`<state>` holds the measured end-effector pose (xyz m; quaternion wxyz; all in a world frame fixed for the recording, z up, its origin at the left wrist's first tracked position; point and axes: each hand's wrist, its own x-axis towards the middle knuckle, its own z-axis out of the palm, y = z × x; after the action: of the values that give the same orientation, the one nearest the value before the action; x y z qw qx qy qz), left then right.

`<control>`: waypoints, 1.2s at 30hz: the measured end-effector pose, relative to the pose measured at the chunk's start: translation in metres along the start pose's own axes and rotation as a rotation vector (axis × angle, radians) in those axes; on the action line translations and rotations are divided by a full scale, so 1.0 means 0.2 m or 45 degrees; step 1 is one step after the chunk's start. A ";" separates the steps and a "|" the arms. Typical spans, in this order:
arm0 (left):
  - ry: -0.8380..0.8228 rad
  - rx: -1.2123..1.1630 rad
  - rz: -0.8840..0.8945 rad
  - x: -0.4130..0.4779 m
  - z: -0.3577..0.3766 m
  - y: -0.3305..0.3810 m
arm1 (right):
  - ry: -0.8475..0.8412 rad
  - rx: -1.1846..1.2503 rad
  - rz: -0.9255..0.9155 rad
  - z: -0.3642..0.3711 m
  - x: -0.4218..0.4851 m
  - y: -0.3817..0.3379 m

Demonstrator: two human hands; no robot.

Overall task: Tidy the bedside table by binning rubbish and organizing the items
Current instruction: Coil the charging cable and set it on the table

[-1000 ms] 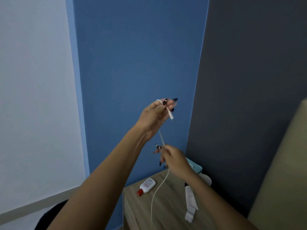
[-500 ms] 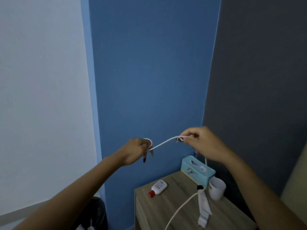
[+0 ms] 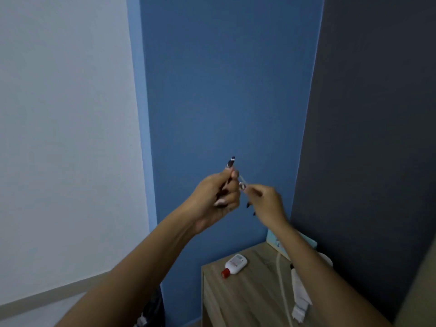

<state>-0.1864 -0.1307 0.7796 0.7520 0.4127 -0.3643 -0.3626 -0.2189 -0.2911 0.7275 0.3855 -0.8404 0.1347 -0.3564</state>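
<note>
The fingers (image 3: 229, 186) of my left hand (image 3: 212, 201) were curled in tight, thumb and forefinger pressed together at the top. They pinched what looked like the near end of the white cable (image 3: 281, 272), though that part was blurred. Just beside them, the fingers (image 3: 254, 188) of my right hand (image 3: 269, 204) were pinched on the same cable a little further along. The two hands were almost touching, raised in front of the blue wall (image 3: 224, 90).

From my right hand the cable dropped behind my forearm and showed again below. There it lay across the wooden table (image 3: 236, 303) and ran off the bottom of the view.

I judged I was winding the cable into a neat coil. To do it well, I needed the left pinch firm, so that the loops could not spring open. The right hand should feed short, even lengths with no twist, and let slack slide through rather than tug.

The risk was the trailing part. It passed close to the white tube (image 3: 299, 291), and a hard pull could drag that. The red-capped bottle (image 3: 236, 264) lay further off, near the table's left edge. The teal tissue box (image 3: 271, 239) and a cup (image 3: 328, 259) stood at the back, mostly hidden by my arm.
</note>
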 end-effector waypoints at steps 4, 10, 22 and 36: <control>0.191 0.042 0.231 0.15 0.04 0.08 | -0.311 -0.090 -0.041 0.23 -0.18 -0.08; 0.299 0.768 0.303 0.21 -0.18 0.11 | -0.505 -0.128 -0.214 0.26 -0.36 -0.23; 0.053 1.362 -0.343 -0.11 -0.40 0.08 | -0.402 -0.265 -0.177 -0.20 -0.07 -0.14; -0.136 0.478 -0.088 -0.01 0.08 0.15 | -0.299 0.109 -0.025 0.17 -0.15 -0.27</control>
<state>-0.1932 -0.1225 0.8109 0.6284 0.5382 -0.4506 -0.3352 -0.2187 -0.2217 0.7377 0.4306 -0.8604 0.0652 -0.2648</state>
